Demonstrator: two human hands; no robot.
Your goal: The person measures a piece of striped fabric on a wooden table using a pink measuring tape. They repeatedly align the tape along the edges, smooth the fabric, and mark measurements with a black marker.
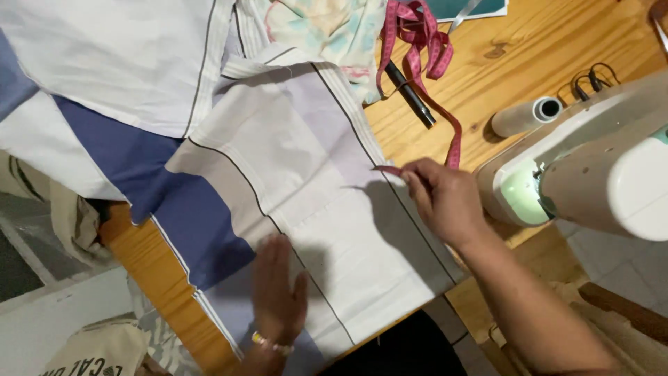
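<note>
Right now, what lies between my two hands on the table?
In the head view, only pale cloth with thin dark stripes lies between the left hand, flat on it, and the right hand, pinching the pink tape measure.

right: sewing machine (591, 174) and white spool (523, 115) block | top: pen (410, 94), pink tape measure (424, 42) clutter the table (529, 49) | between hands: flat striped cloth (313, 174), open passage

White fabric (313, 209) with broad blue and pale lilac bands and thin dark stripes, pink measuring tape (424, 42), black pen (410, 94), honey-brown wooden table (529, 49), white sewing machine (598, 167) with greenish lit face, pastel floral cloth (327, 28), white spool (525, 115).
</note>
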